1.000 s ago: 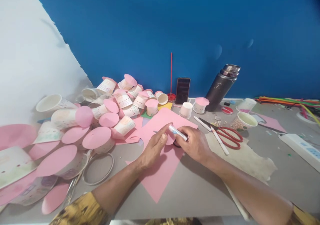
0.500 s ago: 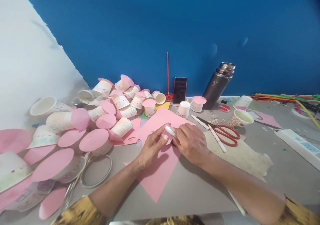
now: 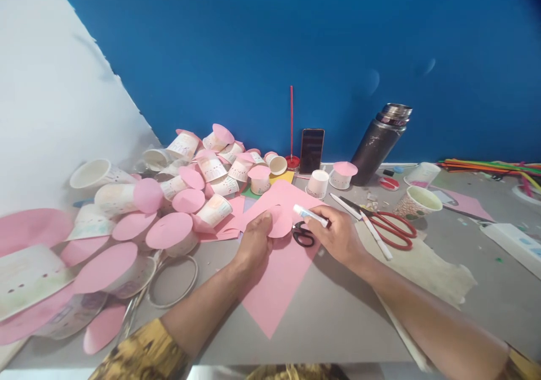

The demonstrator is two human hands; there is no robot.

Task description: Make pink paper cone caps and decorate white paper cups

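Note:
A round piece of pink paper (image 3: 280, 225) is pinched by its left edge in my left hand (image 3: 256, 239). My right hand (image 3: 340, 236) grips a white glue stick (image 3: 310, 215) with blue print, its end pointing left near the paper disc. Both hands are above a larger pink sheet (image 3: 273, 304) lying on the grey table. Between the hands, small scissors with black handles (image 3: 304, 235) lie on that sheet, their blades hidden. Larger scissors with red handles (image 3: 395, 230) and two white pens (image 3: 375, 235) rest to the right of my right hand.
Paper cups (image 3: 211, 211) with pink paper tops are heaped on the left. At the back stand a phone (image 3: 311, 150), a dark flask (image 3: 378, 146) and a red stick (image 3: 291, 120) in a base. A power strip (image 3: 513, 250) lies at the right.
My hands have moved apart. The glue stick, held between both before, is now in my right hand alone, and the pink disc shows more fully. The view has shifted slightly left.

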